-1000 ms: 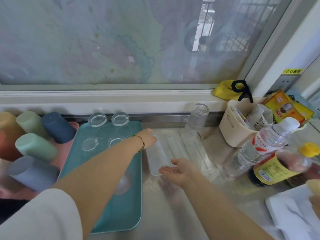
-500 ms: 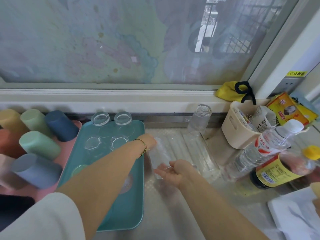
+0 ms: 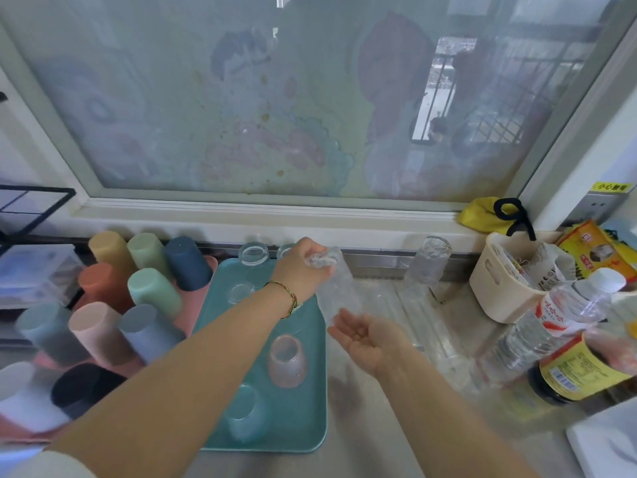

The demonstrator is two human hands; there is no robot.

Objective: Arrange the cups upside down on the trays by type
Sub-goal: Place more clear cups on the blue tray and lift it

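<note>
Trays sat side by side: teal tray (image 3: 310,408) with inverted small glasses (image 3: 287,360), pink tray (image 3: 189,320) with pastel cups (image 3: 153,291). Your left hand (image 3: 303,267) gripped a tilted tall clear glass (image 3: 336,291) beside the teal tray; your right hand (image 3: 362,339) lay spread beneath it.

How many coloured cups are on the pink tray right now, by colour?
Green cups: 2
Blue cups: 2
Tan cup: 1
Orange cup: 1
Pink cup: 1
Grey-teal cup: 1
Black cup: 1
Total: 9 on the pink tray; a white shape at its near left corner is too blurred to count.
</note>
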